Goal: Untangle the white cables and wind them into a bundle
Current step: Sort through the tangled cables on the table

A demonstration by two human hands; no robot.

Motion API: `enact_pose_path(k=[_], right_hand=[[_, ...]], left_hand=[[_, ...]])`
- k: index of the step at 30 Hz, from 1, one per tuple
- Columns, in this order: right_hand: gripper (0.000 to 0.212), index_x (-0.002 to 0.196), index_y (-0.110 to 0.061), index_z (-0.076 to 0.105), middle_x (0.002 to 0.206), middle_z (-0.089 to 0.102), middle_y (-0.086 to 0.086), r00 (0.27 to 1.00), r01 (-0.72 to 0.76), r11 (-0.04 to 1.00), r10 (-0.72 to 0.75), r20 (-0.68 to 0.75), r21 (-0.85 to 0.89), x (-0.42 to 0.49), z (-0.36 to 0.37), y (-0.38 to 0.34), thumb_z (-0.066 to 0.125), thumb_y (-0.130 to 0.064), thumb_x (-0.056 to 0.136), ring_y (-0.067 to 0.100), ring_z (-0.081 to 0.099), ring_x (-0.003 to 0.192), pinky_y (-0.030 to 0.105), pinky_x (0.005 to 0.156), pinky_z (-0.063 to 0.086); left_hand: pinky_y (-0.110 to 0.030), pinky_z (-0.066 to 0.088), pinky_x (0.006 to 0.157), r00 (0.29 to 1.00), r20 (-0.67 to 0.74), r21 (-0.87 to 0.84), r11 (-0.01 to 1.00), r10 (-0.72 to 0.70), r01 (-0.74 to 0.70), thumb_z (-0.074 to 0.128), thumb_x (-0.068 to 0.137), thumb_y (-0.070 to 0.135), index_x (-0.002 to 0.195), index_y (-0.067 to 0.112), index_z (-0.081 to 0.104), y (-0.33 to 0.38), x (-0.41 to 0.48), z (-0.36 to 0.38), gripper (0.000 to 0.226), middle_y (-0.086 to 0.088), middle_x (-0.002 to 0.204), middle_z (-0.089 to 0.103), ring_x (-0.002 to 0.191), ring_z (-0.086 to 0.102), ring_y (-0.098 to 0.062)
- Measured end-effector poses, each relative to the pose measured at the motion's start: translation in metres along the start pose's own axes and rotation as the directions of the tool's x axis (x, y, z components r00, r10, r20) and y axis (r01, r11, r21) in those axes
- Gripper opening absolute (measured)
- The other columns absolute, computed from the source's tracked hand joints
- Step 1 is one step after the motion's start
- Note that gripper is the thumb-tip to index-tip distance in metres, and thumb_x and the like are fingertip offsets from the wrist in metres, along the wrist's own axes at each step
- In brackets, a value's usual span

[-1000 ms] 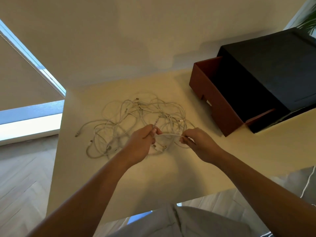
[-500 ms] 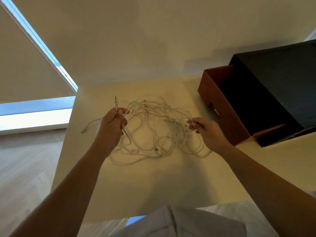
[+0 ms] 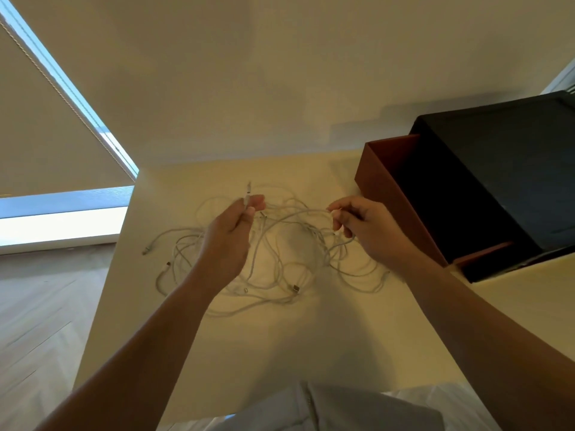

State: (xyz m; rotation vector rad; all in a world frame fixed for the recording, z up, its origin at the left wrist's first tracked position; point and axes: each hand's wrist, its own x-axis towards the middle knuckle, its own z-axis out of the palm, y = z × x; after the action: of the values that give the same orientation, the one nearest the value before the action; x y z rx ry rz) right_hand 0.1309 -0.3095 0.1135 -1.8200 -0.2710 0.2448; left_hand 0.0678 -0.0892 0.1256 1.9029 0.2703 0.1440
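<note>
Item: white cables [image 3: 280, 269], one loose tangle, lay at the middle of the pale table [image 3: 280, 353], loops spread flat, several plug ends showing at the 6 and 9 o'clock edges of the heap.

Left hand [image 3: 228, 241]: raised above the heap's 10 o'clock side, thumb and fingers pinched on one cable just below its plug [image 3: 248, 189], which stood upright above the knuckles. Likely held so to mark a free end for tracing.

Right hand [image 3: 362, 227]: at the heap's 2 o'clock side, fingertips pinching a strand of the same run, which arced slack between the two hands. Likely held apart to see where the strand crossed others.

Adjacent: a brown open box [image 3: 401, 209] with a black lid or case [image 3: 504, 178] at 3 o'clock of the heap, not touching it.

Change from half a second earlier: the hands sat closer together, and the left had moved inward over the heap; both kept their pinches. A full second earlier they worked low, at the near edge.

Status: untangling barely begun; no winding yet.
</note>
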Motion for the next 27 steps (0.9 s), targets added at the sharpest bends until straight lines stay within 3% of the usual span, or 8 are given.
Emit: enact_pose_path(k=[2,5,8,10,16,21,24,27], right_hand=[[0.016,0.088,-0.009,0.061,0.065,0.058,0.003,0.999,-0.003,0.999,0.001,0.046,0.045,-0.001,0.006,-0.005,0.052,0.003,0.094,0.0,0.047,0.05,0.013,0.053,0.039],[0.015,0.085,-0.009,0.058,0.065,0.061,0.004,0.996,0.021,0.995,-0.029,0.087,0.096,-0.003,0.01,-0.012,0.055,0.003,0.092,0.001,0.052,0.053,0.015,0.054,0.042],[0.018,0.085,-0.011,0.048,0.061,0.063,0.004,0.998,0.042,0.988,-0.049,0.044,0.151,-0.003,0.007,-0.011,0.057,0.004,0.09,0.007,0.056,0.056,0.018,0.055,0.044],[0.02,0.088,-0.013,0.046,0.059,0.06,0.002,0.999,0.029,0.989,-0.035,0.04,0.147,-0.005,0.003,-0.006,0.059,0.003,0.089,0.007,0.057,0.056,0.019,0.06,0.046],[0.019,0.079,-0.012,0.058,0.073,0.059,-0.006,0.988,-0.026,0.992,0.044,0.146,-0.122,-0.008,-0.001,0.033,0.059,0.004,0.089,0.004,0.054,0.068,0.025,0.072,0.045],[0.015,0.08,0.007,0.059,0.076,0.061,0.003,0.983,-0.102,0.968,0.133,0.125,-0.23,-0.013,0.008,0.052,0.052,0.004,0.093,-0.006,0.052,0.065,0.011,0.071,0.039],[0.023,0.082,0.002,0.064,0.083,0.067,0.01,0.982,-0.102,0.946,0.146,0.121,-0.309,-0.017,0.01,0.057,0.052,-0.011,0.097,0.008,0.056,0.076,0.021,0.075,0.039],[0.022,0.084,0.011,0.061,0.081,0.063,0.012,0.98,-0.124,0.944,0.164,0.109,-0.306,-0.018,0.014,0.061,0.047,0.0,0.096,-0.002,0.053,0.069,0.009,0.069,0.038]], left_hand=[[-0.042,0.051,0.079,0.994,0.105,0.028,0.999,0.018,-0.021,0.041,0.103,0.018,0.123,0.026,0.06,0.013,-0.005,0.013,0.029,0.005,0.122,0.067,0.092,0.055,-0.034],[-0.031,0.045,0.09,0.969,0.247,0.067,0.997,0.021,-0.039,0.04,0.103,0.016,0.129,0.019,0.059,0.028,-0.011,0.031,0.032,0.009,0.115,0.059,0.112,0.047,-0.017],[-0.01,0.044,0.061,0.946,0.324,0.138,0.988,0.016,-0.064,0.038,0.104,0.017,0.107,0.016,0.065,0.025,-0.01,0.039,0.027,0.005,0.095,0.065,0.074,0.061,0.007],[-0.014,0.033,0.052,0.948,0.316,0.194,0.98,-0.03,-0.033,0.038,0.103,0.022,0.087,0.023,0.061,0.019,-0.009,0.039,0.028,0.008,0.078,0.055,0.056,0.048,0.002],[-0.016,0.028,0.049,0.972,0.234,-0.076,0.996,-0.031,0.05,0.038,0.104,0.019,0.077,0.022,0.056,0.009,-0.004,0.034,0.032,0.022,0.057,0.052,0.05,0.038,-0.001],[-0.018,0.023,0.043,0.987,0.161,-0.191,0.981,0.016,0.016,0.034,0.105,0.016,0.078,0.02,0.054,0.011,0.001,0.024,0.034,0.004,0.065,0.04,0.045,0.028,-0.002],[-0.018,0.023,0.044,0.995,0.098,-0.205,0.979,0.027,-0.006,0.033,0.105,0.012,0.076,0.019,0.053,0.015,0.005,0.017,0.035,0.003,0.066,0.038,0.044,0.028,-0.001],[-0.017,0.021,0.043,0.998,0.065,-0.247,0.969,0.012,0.004,0.032,0.105,0.011,0.076,0.016,0.051,0.017,0.004,0.013,0.035,0.002,0.066,0.038,0.043,0.027,0.0]])
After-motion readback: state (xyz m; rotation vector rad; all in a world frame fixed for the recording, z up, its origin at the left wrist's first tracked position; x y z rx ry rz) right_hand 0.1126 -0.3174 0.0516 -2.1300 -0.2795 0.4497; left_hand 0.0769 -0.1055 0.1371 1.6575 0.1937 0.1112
